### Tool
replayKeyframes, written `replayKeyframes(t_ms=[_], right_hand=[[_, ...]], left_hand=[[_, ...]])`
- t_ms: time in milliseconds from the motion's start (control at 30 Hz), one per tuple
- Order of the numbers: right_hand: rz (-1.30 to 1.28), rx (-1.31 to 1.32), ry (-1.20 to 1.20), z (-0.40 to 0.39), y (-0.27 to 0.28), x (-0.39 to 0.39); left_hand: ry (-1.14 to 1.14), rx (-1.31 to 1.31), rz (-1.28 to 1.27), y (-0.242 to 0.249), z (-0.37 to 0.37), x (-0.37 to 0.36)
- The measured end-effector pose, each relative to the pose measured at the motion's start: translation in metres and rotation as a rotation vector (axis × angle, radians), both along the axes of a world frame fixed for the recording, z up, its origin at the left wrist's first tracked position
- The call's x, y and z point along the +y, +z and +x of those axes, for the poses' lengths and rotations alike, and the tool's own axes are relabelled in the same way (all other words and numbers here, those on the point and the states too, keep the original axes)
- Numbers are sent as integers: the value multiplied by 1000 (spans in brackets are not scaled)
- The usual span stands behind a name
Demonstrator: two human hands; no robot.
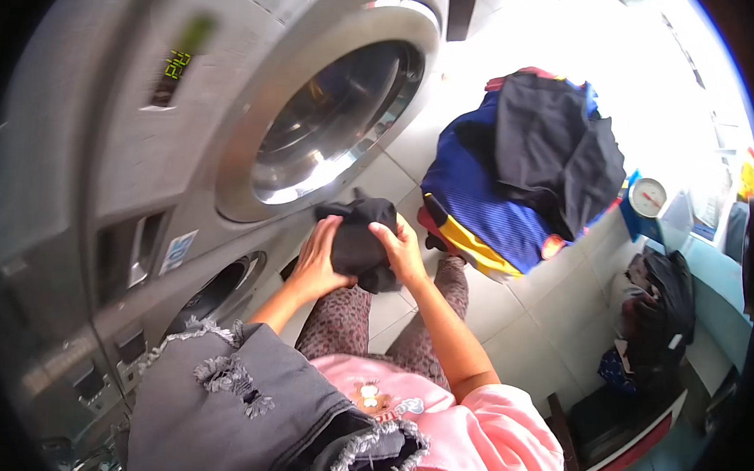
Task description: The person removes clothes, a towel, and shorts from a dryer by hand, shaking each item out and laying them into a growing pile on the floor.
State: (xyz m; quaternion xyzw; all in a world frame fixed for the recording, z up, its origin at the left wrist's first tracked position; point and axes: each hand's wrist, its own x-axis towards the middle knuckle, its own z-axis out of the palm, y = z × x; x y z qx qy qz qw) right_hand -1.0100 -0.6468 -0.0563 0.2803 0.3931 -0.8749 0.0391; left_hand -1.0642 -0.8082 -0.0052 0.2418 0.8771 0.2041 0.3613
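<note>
Between my two hands is a bunched black garment, held in front of my knees; its exact kind cannot be made out. My left hand presses on its left side with the fingers over the cloth. On the right side, my right hand grips it with the thumb on top. Frayed grey denim is draped over my left shoulder and arm. Ahead to the right rises a pile of clothes, with a black garment lying on top of a blue striped one.
A large front-loading washing machine with a round glass door stands at my left. A blue dial scale is beyond the pile. Dark clothes lie at the right, near a chair. The floor is tiled.
</note>
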Motion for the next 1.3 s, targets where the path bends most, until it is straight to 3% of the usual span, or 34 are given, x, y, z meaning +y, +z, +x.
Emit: replayKeyframes(t_ms=[100,167,200,233,300,333,433,467,533,567,600,633,700,767,833,867,900,967,1000,1033,1067,1167,1233,1300], right_hand=[[-166,16,-119,1,66,42],[-124,212,-57,4,106,75],[1,242,122,6,127,87],[107,74,207,12,159,95],[523,282,255,6,170,105],[495,254,146,5,178,115],[499,238,-71,5,215,159],[715,285,-121,7,222,179],[1087,359,-176,16,244,220],[1298,402,-193,23,269,236],[1512,430,-233,30,294,253],[1773,456,-284,40,316,266],[1184,576,-305,62,332,304],[1385,649,-414,84,350,324],[1039,577,-559,99,359,345],[1010,589,-521,104,364,350],[1012,561,-416,102,367,350],[1043,324,-159,83,370,337],[1399,322,-39,74,406,282],[1460,411,328,61,427,263],[1624,511,374,51,426,250],[1328,564,375,46,440,241],[1260,335,235,65,455,248],[934,576,139,82,457,267]], left_hand=[[-50,40,98,46,-21,33],[207,-153,180,86,-33,58],[248,-338,318,113,-40,69],[230,-385,390,159,-40,91],[150,-294,416,193,-41,109],[71,-108,386,195,-45,112],[147,-264,427,239,-55,123],[209,-206,403,246,-59,123],[204,-170,552,213,-90,114],[134,-65,598,210,-101,112],[-41,238,708,233,-97,117],[-58,236,719,244,-97,121],[24,382,697,258,-107,127],[117,268,777,269,-116,134],[144,205,730,285,-115,142],[-2,373,774,291,-106,151],[-149,539,814,299,-96,163],[-365,296,955,320,-67,200],[-470,221,1055,326,-53,222],[-575,144,1155,331,-39,242],[-631,123,1112,337,-26,257],[-640,63,1057,351,-9,271],[-554,-87,976,352,-17,274],[-570,-174,977,345,-19,267]])
